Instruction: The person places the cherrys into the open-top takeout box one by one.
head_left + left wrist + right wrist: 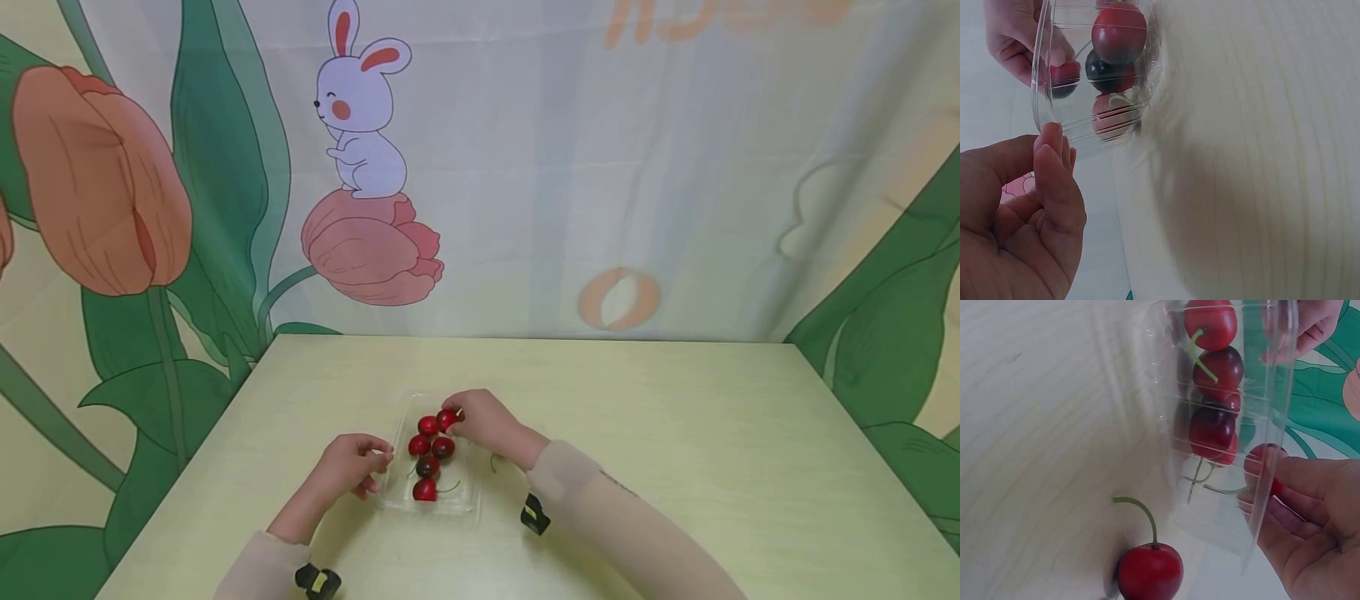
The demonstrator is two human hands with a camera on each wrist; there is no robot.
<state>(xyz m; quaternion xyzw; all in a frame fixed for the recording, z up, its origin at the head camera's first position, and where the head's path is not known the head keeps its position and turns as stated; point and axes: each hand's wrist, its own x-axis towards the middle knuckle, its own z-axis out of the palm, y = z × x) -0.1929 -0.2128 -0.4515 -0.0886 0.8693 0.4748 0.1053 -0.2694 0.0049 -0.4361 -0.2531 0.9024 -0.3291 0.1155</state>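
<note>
A clear plastic box (468, 502) lies on the table with several dark red cherries (424, 490) inside, some with green stems. At its left rim is my left hand (347, 468), pinching the edge between thumb and fingers (1051, 139). Over the far right end of the box, my right hand (487, 423) pinches a red cherry (1266, 464) between thumb and fingers, at rim height. Another cherry (1150, 572) with a curved stem rests on the table outside the box. From the head view, the right arm hides most of it.
The pale wooden table (675, 450) extends to both sides of the box. Behind its far edge hangs a curtain (510, 167) printed with a rabbit and tulips. Black wrist straps (536, 515) sit by the sleeves.
</note>
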